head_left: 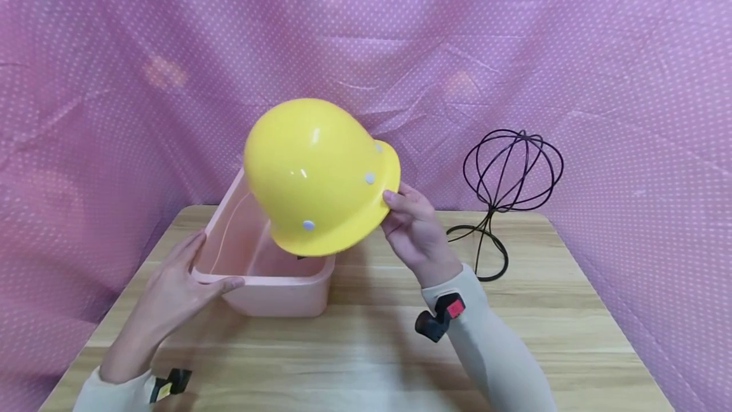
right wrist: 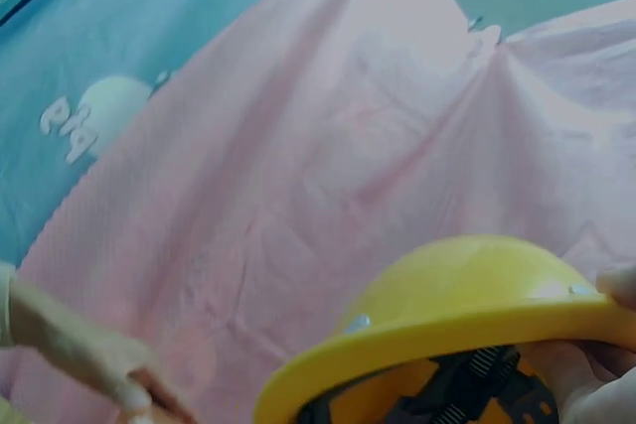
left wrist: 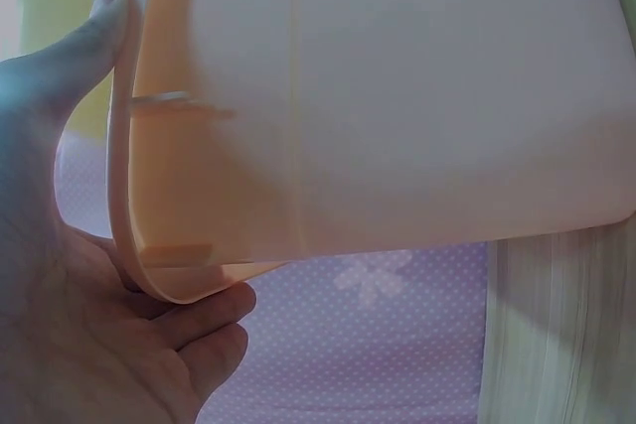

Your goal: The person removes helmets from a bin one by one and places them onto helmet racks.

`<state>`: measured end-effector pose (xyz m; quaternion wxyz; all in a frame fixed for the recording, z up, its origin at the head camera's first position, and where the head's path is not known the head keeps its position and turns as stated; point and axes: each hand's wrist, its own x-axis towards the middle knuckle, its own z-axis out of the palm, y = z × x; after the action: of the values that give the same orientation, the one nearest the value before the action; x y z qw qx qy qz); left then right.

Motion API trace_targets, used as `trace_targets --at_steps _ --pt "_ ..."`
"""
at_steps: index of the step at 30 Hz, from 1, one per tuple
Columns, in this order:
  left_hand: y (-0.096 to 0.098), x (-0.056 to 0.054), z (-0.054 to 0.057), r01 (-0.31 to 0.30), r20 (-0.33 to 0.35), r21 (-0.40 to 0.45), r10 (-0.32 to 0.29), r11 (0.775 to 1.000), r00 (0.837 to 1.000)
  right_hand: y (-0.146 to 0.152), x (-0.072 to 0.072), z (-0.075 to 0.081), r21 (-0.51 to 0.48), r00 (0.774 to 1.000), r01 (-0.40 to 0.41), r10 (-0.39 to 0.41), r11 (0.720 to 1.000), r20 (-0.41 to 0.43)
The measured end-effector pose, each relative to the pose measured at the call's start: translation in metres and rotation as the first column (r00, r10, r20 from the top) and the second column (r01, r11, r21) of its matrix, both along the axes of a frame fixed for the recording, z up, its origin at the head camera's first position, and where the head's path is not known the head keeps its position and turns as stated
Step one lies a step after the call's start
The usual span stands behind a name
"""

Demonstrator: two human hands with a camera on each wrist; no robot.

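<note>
A yellow hard hat [head_left: 309, 170] is held up, tilted, over the right part of a pink plastic bin [head_left: 280, 297]. My right hand [head_left: 417, 227] grips its brim, thumb on the outer face and fingers beneath. Black straps [right wrist: 477, 384] show inside the hat in the right wrist view. At the bin's near left corner, my left hand [head_left: 180, 278] holds the rim, with the thumb along the front edge and fingers at the left side. The left wrist view shows that hand [left wrist: 109, 315] curled about the rim [left wrist: 121, 166]. Most of the bin's inside is hidden by the hat.
A black wire stand [head_left: 492, 208] with a balloon-shaped top and a looped base stands at the table's back right. The wood-grain table [head_left: 366, 361] ends at a pink dotted cloth [head_left: 400, 49] hanging behind and at both sides.
</note>
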<state>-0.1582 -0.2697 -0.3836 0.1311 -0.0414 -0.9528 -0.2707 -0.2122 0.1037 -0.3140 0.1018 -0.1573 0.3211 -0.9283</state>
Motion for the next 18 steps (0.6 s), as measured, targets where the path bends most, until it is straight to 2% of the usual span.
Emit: trace_targets --at_steps 8,18 --pt "-0.001 0.001 0.000 0.006 -0.020 0.009 -0.006 1.000 1.000 0.028 0.005 0.013 -0.107 0.996 0.088 -0.086 0.990 0.023" --pt "0.000 0.000 0.001 -0.001 -0.003 -0.003 0.001 1.000 1.000 0.055 0.001 0.021 -0.192 0.987 0.149 -0.158 0.970 -0.031"
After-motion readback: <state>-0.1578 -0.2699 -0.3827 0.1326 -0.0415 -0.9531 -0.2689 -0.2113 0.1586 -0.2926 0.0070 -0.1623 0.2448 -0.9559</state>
